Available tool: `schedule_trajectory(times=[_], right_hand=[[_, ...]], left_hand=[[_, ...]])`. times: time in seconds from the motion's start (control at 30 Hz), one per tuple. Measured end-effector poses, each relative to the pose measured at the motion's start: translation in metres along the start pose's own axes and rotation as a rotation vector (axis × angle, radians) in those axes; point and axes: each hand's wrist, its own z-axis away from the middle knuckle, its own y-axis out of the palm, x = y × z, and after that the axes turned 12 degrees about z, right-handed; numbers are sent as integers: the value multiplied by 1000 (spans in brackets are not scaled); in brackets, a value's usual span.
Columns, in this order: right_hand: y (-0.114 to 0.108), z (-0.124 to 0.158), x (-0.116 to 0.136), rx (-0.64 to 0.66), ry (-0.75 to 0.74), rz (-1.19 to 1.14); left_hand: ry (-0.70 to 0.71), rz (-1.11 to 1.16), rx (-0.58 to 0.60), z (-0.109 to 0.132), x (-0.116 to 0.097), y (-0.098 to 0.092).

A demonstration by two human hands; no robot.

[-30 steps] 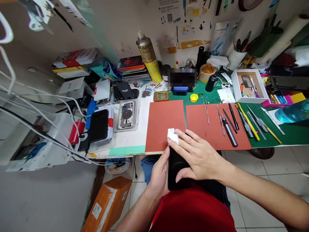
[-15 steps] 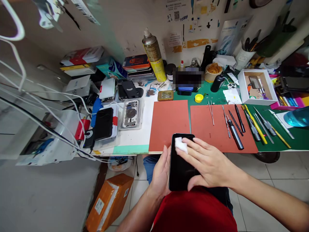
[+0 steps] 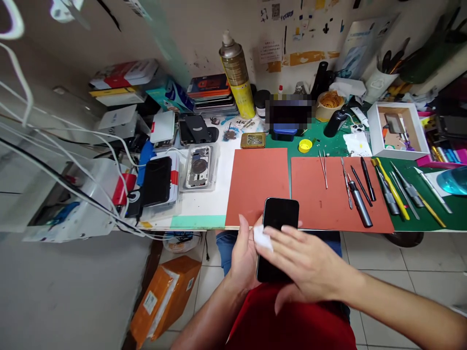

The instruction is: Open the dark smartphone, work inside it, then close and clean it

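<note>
A black smartphone (image 3: 280,214), its dark screen facing up, rests in my left hand (image 3: 243,255) just in front of the table edge. My left hand grips it from below, the thumb along its left side and a fingertip showing past the right edge. Across the screen lies my right hand (image 3: 304,260), fingers stretched out and thumb apart. A small folded white wipe (image 3: 262,238) is held under those fingertips, at the phone's left edge. My right palm covers part of the screen's lower right.
Two reddish-brown mats (image 3: 260,184) lie on the table; tweezers (image 3: 324,170), a screwdriver (image 3: 360,204) and several other tools are on the right. An opened phone housing (image 3: 198,167) and another phone (image 3: 157,182) sit left. White cables (image 3: 98,187) hang at far left. A yellow spray can (image 3: 239,82) stands behind.
My right hand has slid the wipe down and left, from the upper screen to the left edge. The phone tilts slightly more to the right at its top.
</note>
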Motion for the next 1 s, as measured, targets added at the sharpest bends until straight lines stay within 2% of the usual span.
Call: schedule_trajectory(times=[0.13,0.2,0.43,0.5,0.6,0.73,0.87,0.93,1.0], right_hand=[[-2,-9,-24,1,145,26],[-2,-11,-22,13,145,-5],[10,17,43,36,6,-133],[10,26,51,15,12,-107],[4,40,49,-8,66,-58],[-3,44,24,-17,136,40],[0,27,-28,8,76,50],[0,20,-57,27,149,59],[-4,19,-75,35,264,68]], left_hand=[[20,8,42,0,2,3],[13,20,46,-2,1,6],[4,25,21,-11,-14,13],[-12,12,2,-12,-18,12],[-36,-2,-2,-10,-21,8],[-86,4,14,-7,-20,2],[-122,-2,-33,-2,-14,1],[-142,-4,-29,1,-13,2],[-159,15,-2,3,-13,2]])
